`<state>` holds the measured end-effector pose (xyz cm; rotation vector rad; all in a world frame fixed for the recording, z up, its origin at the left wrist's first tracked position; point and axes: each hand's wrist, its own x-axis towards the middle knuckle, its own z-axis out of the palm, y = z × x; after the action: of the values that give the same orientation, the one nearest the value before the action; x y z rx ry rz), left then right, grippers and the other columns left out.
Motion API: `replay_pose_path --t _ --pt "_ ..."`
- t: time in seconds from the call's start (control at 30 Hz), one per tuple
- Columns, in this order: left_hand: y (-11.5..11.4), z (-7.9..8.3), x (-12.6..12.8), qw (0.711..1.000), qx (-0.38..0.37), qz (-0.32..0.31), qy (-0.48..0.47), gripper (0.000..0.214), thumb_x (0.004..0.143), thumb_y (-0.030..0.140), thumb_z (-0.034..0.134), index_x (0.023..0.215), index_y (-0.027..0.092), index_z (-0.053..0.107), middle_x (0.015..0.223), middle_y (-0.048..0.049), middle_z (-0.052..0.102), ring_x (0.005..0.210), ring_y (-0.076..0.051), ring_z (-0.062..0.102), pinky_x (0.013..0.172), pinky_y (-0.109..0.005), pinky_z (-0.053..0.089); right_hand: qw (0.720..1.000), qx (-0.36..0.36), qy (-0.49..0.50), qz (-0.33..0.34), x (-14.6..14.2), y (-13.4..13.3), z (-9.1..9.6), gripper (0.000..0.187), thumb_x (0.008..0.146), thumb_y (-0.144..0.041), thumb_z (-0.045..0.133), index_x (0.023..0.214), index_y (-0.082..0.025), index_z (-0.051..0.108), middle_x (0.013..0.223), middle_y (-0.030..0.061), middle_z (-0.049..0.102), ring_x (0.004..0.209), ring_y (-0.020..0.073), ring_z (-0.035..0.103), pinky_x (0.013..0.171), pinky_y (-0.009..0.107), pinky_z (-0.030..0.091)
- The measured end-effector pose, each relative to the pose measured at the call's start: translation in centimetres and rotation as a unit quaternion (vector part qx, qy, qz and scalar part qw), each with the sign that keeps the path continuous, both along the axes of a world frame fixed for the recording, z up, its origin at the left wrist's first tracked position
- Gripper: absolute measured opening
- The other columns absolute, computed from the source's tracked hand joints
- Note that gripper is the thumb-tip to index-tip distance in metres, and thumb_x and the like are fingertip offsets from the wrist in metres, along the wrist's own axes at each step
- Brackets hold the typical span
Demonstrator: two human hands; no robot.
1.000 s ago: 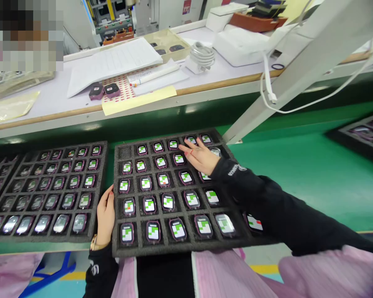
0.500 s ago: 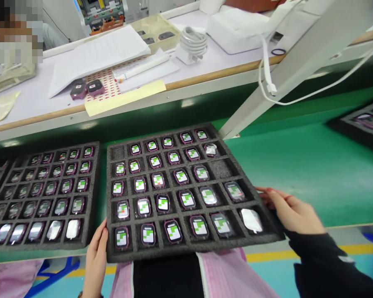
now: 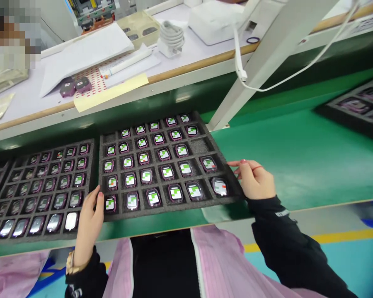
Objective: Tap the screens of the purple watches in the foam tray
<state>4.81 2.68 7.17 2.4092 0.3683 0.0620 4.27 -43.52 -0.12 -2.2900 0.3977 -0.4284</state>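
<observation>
A black foam tray [image 3: 202, 145] lies on the green conveyor belt [image 3: 298, 157] in front of me. Its pockets hold several small pink-cased watches [image 3: 167, 171] with lit green-and-white screens. One pocket near the far right is bare. My left hand [image 3: 88, 221] grips the tray's near left corner. My right hand [image 3: 255, 180] presses against the tray's near right edge, fingers flat along the foam. Both sleeves are black over a pink striped smock.
A second foam tray [image 3: 43, 182] of watches lies close to the left. Another dark tray [image 3: 354, 105] sits far right on the belt. A slanted white post [image 3: 267, 54] with a dangling cable crosses above. Behind is a white bench [image 3: 180, 62] with papers and two watches [image 3: 74, 87].
My right hand left the watches at the tray's far side and came to its right edge. The tray, held by both hands, has slid away from me onto the belt.
</observation>
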Motion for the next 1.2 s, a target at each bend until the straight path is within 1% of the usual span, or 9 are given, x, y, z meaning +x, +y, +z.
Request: replay_pose_path --t 0.1,0.2,0.33,0.53,0.77,0.87,1.0,1.1,1.2 --pt "-0.1 0.9 -0.3 0.999 0.034 -0.008 -0.009 0.063 0.088 0.067 0.041 0.117 0.020 0.071 0.114 -0.0132 0.071 0.109 -0.033 0.064 0.103 -0.052 0.049 0.996 -0.050 0.020 0.067 -0.5 0.3 2.7 0.042 0.097 -0.046 0.042 0.083 -0.023 0.074 0.093 0.0104 0.072 0.082 0.0298 0.070 0.078 0.043 0.056" --pt "-0.7 1.0 -0.8 0.995 0.057 -0.075 0.014 0.061 0.087 0.069 0.045 0.116 0.022 0.071 0.113 -0.0125 0.070 0.105 -0.034 0.064 0.102 -0.053 0.049 0.971 -0.134 0.062 0.186 -0.8 0.6 4.2 0.038 0.094 -0.039 0.040 0.086 -0.022 0.073 0.091 0.0101 0.074 0.082 0.0295 0.071 0.077 0.042 0.058" --pt "-1.7 0.6 -1.5 0.982 0.125 -0.142 -0.028 0.072 0.086 0.072 0.046 0.130 0.019 0.064 0.122 -0.0165 0.064 0.118 -0.037 0.058 0.109 -0.057 0.043 0.949 -0.227 0.056 0.212 -1.2 0.9 3.8 0.043 0.096 -0.033 0.031 0.092 -0.019 0.071 0.093 0.0134 0.074 0.082 0.0326 0.070 0.079 0.048 0.057" --pt "-2.1 0.3 -2.4 0.975 0.150 -0.161 -0.013 0.072 0.087 0.067 0.051 0.141 0.018 0.052 0.131 -0.0182 0.058 0.126 -0.039 0.053 0.111 -0.058 0.041 0.938 -0.230 0.036 0.256 -1.7 1.1 2.8 0.038 0.097 -0.031 0.035 0.099 -0.016 0.070 0.096 0.0171 0.070 0.089 0.0348 0.068 0.082 0.050 0.057" --pt "-0.5 0.9 -1.8 0.984 0.067 -0.145 0.083 0.065 0.078 0.050 0.071 0.135 0.024 0.054 0.110 -0.0078 0.058 0.086 -0.023 0.061 0.083 -0.039 0.055 0.953 -0.098 0.099 0.271 -1.5 0.1 3.7 0.038 0.101 -0.046 0.033 0.090 -0.025 0.063 0.090 0.0118 0.071 0.084 0.0344 0.070 0.080 0.051 0.059" --pt "0.0 1.4 -1.5 0.981 0.006 -0.161 0.109 0.054 0.078 0.043 0.069 0.128 0.025 0.059 0.103 -0.0046 0.057 0.083 -0.019 0.058 0.079 -0.034 0.052 0.943 -0.037 0.174 0.281 -1.6 -0.3 4.1 0.054 0.099 -0.067 0.031 0.097 -0.027 0.066 0.096 0.0103 0.074 0.085 0.0337 0.072 0.076 0.047 0.061" --pt "0.8 1.9 -0.9 0.968 -0.062 -0.162 0.184 0.055 0.076 0.040 0.071 0.128 0.027 0.060 0.092 -0.0002 0.059 0.068 -0.014 0.051 0.077 -0.033 0.048 0.936 0.006 0.210 0.283 -0.9 -0.8 4.2 0.078 0.086 -0.089 0.033 0.099 -0.023 0.073 0.104 0.0119 0.074 0.095 0.0358 0.071 0.089 0.049 0.059" --pt "1.4 2.1 -0.5 0.960 -0.105 -0.155 0.206 0.057 0.072 0.039 0.076 0.126 0.026 0.062 0.089 0.0009 0.061 0.069 -0.014 0.052 0.076 -0.033 0.047 0.934 0.067 0.229 0.266 -0.1 -0.9 4.4 0.075 0.083 -0.090 0.044 0.097 -0.022 0.074 0.090 0.0121 0.075 0.076 0.0307 0.072 0.071 0.043 0.063" --pt "0.8 2.1 -0.4 0.951 -0.210 -0.120 0.194 0.062 0.072 0.037 0.079 0.128 0.023 0.059 0.089 -0.0001 0.063 0.073 -0.014 0.057 0.074 -0.030 0.049 0.919 0.232 0.244 0.206 0.4 0.3 5.2 0.056 0.090 -0.074 0.057 0.107 -0.022 0.069 0.078 0.0100 0.072 0.058 0.0230 0.068 0.053 0.034 0.062"
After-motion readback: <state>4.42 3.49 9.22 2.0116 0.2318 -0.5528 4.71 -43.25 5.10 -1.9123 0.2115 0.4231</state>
